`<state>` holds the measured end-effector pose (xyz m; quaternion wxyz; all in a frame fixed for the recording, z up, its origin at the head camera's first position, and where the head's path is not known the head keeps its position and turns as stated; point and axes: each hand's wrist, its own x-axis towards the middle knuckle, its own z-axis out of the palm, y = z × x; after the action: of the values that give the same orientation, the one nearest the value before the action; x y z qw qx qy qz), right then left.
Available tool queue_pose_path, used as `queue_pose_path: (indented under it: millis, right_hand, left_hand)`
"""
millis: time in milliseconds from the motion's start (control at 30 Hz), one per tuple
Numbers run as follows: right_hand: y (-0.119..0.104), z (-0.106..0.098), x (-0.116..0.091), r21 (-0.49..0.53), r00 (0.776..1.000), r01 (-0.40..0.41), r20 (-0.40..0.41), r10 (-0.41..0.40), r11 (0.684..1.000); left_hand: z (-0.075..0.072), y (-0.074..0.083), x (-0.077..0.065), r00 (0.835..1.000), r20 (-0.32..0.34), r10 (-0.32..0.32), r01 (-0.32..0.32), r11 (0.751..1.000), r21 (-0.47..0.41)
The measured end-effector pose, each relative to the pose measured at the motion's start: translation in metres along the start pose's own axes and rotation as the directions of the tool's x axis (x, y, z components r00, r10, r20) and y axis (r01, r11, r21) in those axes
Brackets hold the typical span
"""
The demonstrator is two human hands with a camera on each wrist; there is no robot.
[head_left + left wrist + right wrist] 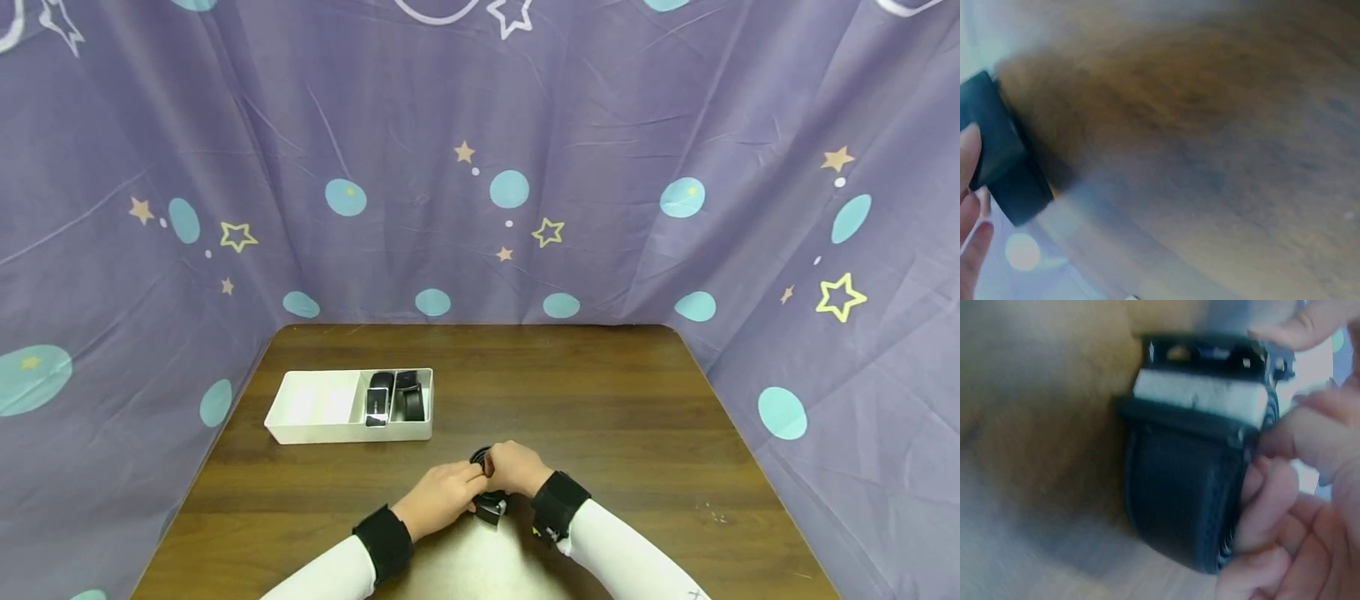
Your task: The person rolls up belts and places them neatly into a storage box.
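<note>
A coiled black belt (pixel 490 509) is between both hands near the front middle of the table. In the head view, my left hand (pixel 444 497) grips its left side, while my right hand (pixel 517 468) curls over its upper right part. The right wrist view shows the rolled strap (pixel 1172 481) side on, with a black and silver buckle (pixel 1200 394) and fingers pressed along the coil's edge. Part of the dark belt (pixel 1000 137) appears at the left of the blurry left wrist view, pinched between thumb and fingers. Hands hide much of the coil from above.
A white divided box (pixel 315 429) stands at the back left of the wooden table (pixel 570 375). Its right compartments hold black rolled belts (pixel 378 398), one with a shiny buckle. A purple patterned curtain (pixel 420 125) surrounds the table's back and sides.
</note>
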<state>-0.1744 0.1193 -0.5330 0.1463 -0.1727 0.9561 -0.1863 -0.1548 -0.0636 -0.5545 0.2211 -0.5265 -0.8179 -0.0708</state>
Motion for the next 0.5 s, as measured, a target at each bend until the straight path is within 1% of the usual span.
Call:
queue_pose_path:
  millis: [67,100,133,200,233,333,433,500]
  right_hand:
    - [0.001,-0.001,0.001,-0.003,0.999,-0.016,0.027,0.016,1.0]
    - [0.001,-0.001,0.001,-0.003,0.999,-0.027,0.041,0.027,1.0]
    - [0.001,-0.001,0.002,-0.01,0.998,-0.036,0.05,0.037,0.999]
    - [0.0,0.0,0.002,-0.028,0.998,-0.046,0.051,0.047,0.999]
    - [-0.001,0.0,0.001,-0.034,0.998,-0.048,0.046,0.05,0.998]
    - [-0.004,0.002,0.001,-0.046,0.997,-0.072,0.026,0.073,0.996]
    - [-0.004,0.004,0.002,-0.066,0.995,-0.084,-0.056,0.08,0.994]
    - [-0.003,0.004,0.004,-0.089,0.988,-0.096,-0.131,0.084,0.991]
  left_hand:
    - [0.002,0.004,0.001,0.998,-0.046,0.052,-0.05,0.998,0.044]
    - [0.002,0.006,0.002,0.996,-0.051,0.068,-0.065,0.996,0.054]
    - [0.002,0.008,0.004,0.996,-0.041,0.075,-0.072,0.996,0.061]
    - [0.002,0.012,0.007,0.997,0.007,0.074,-0.074,0.995,0.064]
    - [0.001,0.014,0.008,0.997,0.041,0.068,-0.071,0.996,0.058]
    - [-0.002,0.02,0.013,0.99,0.136,0.049,-0.053,0.998,0.022]
    - [-0.006,0.026,0.017,0.977,0.208,0.045,-0.039,0.999,-0.033]
    - [-0.009,0.03,0.02,0.963,0.26,0.07,-0.05,0.996,-0.08]
